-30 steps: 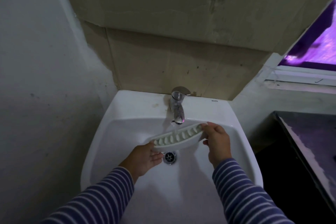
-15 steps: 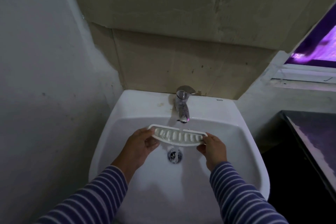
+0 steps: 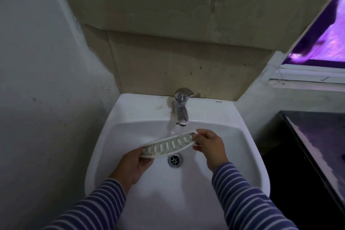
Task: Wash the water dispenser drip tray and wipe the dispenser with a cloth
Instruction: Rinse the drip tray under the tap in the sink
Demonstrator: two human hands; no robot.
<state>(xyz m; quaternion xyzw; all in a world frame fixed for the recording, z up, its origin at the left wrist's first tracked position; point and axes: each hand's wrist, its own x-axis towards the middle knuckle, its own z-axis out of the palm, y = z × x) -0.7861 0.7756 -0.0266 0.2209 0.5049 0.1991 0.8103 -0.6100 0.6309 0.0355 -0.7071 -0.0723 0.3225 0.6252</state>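
Two sets of fingers are on the job, one at each end of the long white slotted plastic drip tray. Right-hand fingers pinch the far, raised end, thumb and forefinger closed on its rim; left-hand fingers curl under the near, lower end with the thumb pressed on top. So the right hand and the left hand both have a firm hold, and the tray hangs tilted across the bowl, high on the right, low on the left, clear of the porcelain.

Widen out: striped blue-and-white sleeves run back toward the camera. Just above the tray's raised end sits the chrome single-lever tap, and a pale stream seems to fall from its spout onto that end, though it is faint. Under the tray's middle is the round metal drain, all inside the white ceramic basin. Off to the right, a dark worktop with a pale ragged edge.

Where do we stand? By my reading this is the rinse, well under way, slots facing up and the tilt letting water run off. Whether it is clean yet is too small to tell. Still to come: finishing the wash, returning the tray, and the whole wipe-down. No dispenser and no cloth are in view.
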